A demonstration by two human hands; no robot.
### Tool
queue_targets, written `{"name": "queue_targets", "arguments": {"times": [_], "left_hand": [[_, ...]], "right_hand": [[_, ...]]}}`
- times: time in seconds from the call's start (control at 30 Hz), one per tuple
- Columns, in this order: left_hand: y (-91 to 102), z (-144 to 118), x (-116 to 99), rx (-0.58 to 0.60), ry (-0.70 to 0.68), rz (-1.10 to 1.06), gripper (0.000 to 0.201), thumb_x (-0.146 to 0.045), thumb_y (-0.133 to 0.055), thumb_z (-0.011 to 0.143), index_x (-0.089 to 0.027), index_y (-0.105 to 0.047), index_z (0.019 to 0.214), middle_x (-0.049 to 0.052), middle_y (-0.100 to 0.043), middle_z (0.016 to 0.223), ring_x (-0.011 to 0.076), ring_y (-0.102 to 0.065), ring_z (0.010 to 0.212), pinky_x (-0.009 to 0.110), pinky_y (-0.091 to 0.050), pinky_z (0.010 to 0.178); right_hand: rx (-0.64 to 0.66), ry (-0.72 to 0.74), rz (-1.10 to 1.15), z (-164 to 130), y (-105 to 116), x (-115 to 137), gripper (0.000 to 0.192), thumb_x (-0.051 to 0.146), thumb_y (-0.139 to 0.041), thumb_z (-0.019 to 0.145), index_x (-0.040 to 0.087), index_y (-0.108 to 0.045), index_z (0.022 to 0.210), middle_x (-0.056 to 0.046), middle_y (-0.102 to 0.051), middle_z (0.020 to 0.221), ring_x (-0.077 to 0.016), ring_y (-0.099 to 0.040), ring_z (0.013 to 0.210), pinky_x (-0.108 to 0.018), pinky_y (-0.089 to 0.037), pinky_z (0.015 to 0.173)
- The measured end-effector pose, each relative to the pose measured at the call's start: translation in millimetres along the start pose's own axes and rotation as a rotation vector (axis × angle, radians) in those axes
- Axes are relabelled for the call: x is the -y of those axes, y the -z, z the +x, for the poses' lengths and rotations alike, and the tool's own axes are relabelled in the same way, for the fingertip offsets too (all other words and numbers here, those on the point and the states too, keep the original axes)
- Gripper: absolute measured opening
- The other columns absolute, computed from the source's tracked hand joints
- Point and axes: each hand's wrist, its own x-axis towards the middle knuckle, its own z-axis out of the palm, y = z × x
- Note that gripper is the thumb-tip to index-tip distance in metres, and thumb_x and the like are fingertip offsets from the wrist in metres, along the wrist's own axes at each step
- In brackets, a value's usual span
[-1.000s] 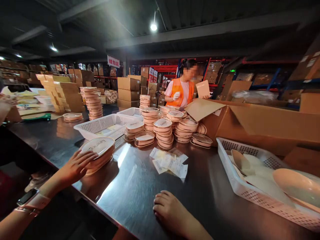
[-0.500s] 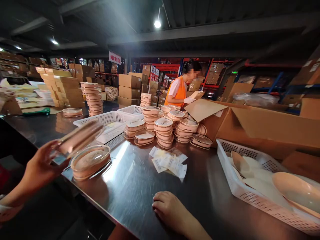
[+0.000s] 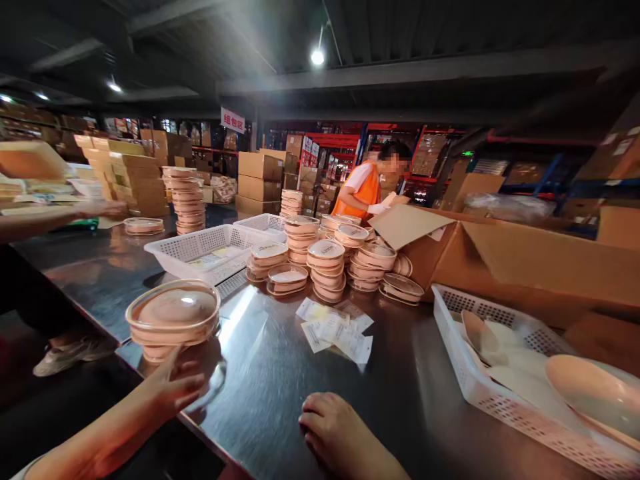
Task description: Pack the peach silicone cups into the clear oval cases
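Observation:
My left hand (image 3: 175, 387) is open, its fingers apart, just in front of a small stack of oval clear-lidded containers (image 3: 173, 310) at the table's left edge; whether a fingertip touches the lower one I cannot tell. The upper container sits on the one beneath. On the metal table (image 3: 280, 387) rests my right hand (image 3: 333, 427), fingers curled in a loose fist with nothing seen in it. Several paper packets (image 3: 335, 327) lie spread out beyond that hand.
Stacked lidded containers (image 3: 327, 267) stand mid-table beside white perforated baskets (image 3: 200, 243). At right, another white basket (image 3: 465, 367) holds oval pinkish dishes, before an opened carton (image 3: 500, 253). A co-worker in an orange vest (image 3: 363, 190) stands behind; another person's arm (image 3: 55, 220) reaches in from the left.
My left hand has set the container it held onto the other one, let go and moved down and right. My right hand stays nearly still. Another person's arm has appeared at the left.

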Motion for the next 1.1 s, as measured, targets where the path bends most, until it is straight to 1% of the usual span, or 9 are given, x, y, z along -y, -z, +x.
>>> {"name": "queue_targets", "arguments": {"times": [0.2, 0.3, 0.4, 0.5, 0.63, 0.83, 0.93, 1.03, 1.1], "left_hand": [[39.8, 30, -22, -0.014, -0.827, 1.34, 0.052, -0.029, -0.071, 0.074, -0.025, -0.065, 0.125, 0.013, -0.058, 0.143, 0.043, -0.045, 0.137, 0.07, -0.025, 0.113], [60.6, 51, -12, 0.135, -0.901, 1.605, 0.051, -0.022, -0.068, 0.074, -0.027, -0.065, 0.126, 0.011, -0.055, 0.147, 0.04, -0.053, 0.131, 0.058, -0.048, 0.103], [70.9, 56, 16, 0.207, -0.986, 1.562, 0.04, -0.028, -0.064, 0.079, -0.029, -0.069, 0.119, 0.011, -0.068, 0.131, 0.0325, -0.069, 0.111, 0.041, -0.061, 0.085], [65.9, 50, 35, 0.128, -1.1, 1.446, 0.048, -0.034, -0.068, 0.078, -0.026, -0.063, 0.125, 0.016, -0.064, 0.134, 0.0339, -0.069, 0.111, 0.042, -0.061, 0.085], [41.0, 51, 40, 0.05, -0.962, 1.309, 0.058, -0.042, -0.07, 0.078, -0.023, -0.058, 0.132, 0.019, -0.051, 0.148, 0.0376, -0.061, 0.123, 0.047, -0.057, 0.094], [11.4, 52, 49, 0.076, -0.832, 1.08, 0.036, -0.04, -0.066, 0.079, -0.022, -0.073, 0.11, 0.012, -0.073, 0.12, 0.0313, -0.07, 0.11, 0.036, -0.061, 0.086], [17.4, 49, 34, 0.053, -0.951, 1.043, 0.037, -0.046, -0.066, 0.08, -0.024, -0.073, 0.108, 0.011, -0.074, 0.118, 0.0297, -0.07, 0.109, 0.036, -0.06, 0.089], [39.6, 65, -5, -0.15, -1.053, 1.034, 0.041, -0.05, -0.065, 0.082, -0.022, -0.071, 0.112, 0.012, -0.066, 0.132, 0.0306, -0.064, 0.12, 0.041, -0.054, 0.098], [60.4, 87, -33, -0.193, -0.985, 1.1, 0.048, -0.054, -0.061, 0.083, -0.018, -0.069, 0.113, 0.014, -0.058, 0.142, 0.0306, -0.06, 0.125, 0.042, -0.049, 0.103]], "right_hand": [[0.078, -0.035, 0.014, 1, 9, 5, 0.014, 0.017, -0.065, 0.087, 0.02, -0.07, 0.099, -0.005, -0.071, 0.113, -0.022, -0.065, 0.106, -0.033, -0.05, 0.095], [0.069, -0.037, 0.028, 1, 11, 6, 0.016, 0.016, -0.064, 0.087, 0.019, -0.071, 0.101, -0.006, -0.07, 0.114, -0.0229, -0.065, 0.107, -0.035, -0.05, 0.096], [0.081, -0.052, 0.037, 1, 10, 6, 0.017, 0.017, -0.065, 0.087, 0.019, -0.071, 0.102, -0.007, -0.07, 0.114, -0.0244, -0.065, 0.107, -0.037, -0.05, 0.096], [0.09, -0.062, 0.049, 2, 10, 6, 0.019, 0.018, -0.065, 0.087, 0.02, -0.071, 0.105, -0.007, -0.069, 0.116, -0.0252, -0.064, 0.108, -0.038, -0.05, 0.097], [0.098, -0.079, 0.077, 1, 12, 5, 0.021, 0.019, -0.065, 0.088, 0.02, -0.07, 0.107, -0.007, -0.069, 0.118, -0.0252, -0.063, 0.109, -0.038, -0.049, 0.098], [0.07, -0.081, 0.105, -2, 10, 5, 0.023, 0.02, -0.064, 0.088, 0.023, -0.069, 0.11, -0.005, -0.067, 0.121, -0.0247, -0.062, 0.11, -0.038, -0.048, 0.099], [0.082, -0.076, 0.114, -2, 10, 3, 0.021, 0.022, -0.065, 0.088, 0.022, -0.069, 0.108, -0.006, -0.067, 0.121, -0.0249, -0.062, 0.11, -0.037, -0.047, 0.099], [0.089, -0.064, 0.141, -2, 11, 1, 0.019, 0.025, -0.064, 0.089, 0.023, -0.069, 0.107, -0.005, -0.067, 0.12, -0.0237, -0.061, 0.11, -0.036, -0.046, 0.1], [0.081, -0.07, 0.155, -2, 13, 2, 0.019, 0.025, -0.062, 0.09, 0.024, -0.069, 0.107, -0.005, -0.067, 0.121, -0.0231, -0.06, 0.112, -0.035, -0.045, 0.101]]}}
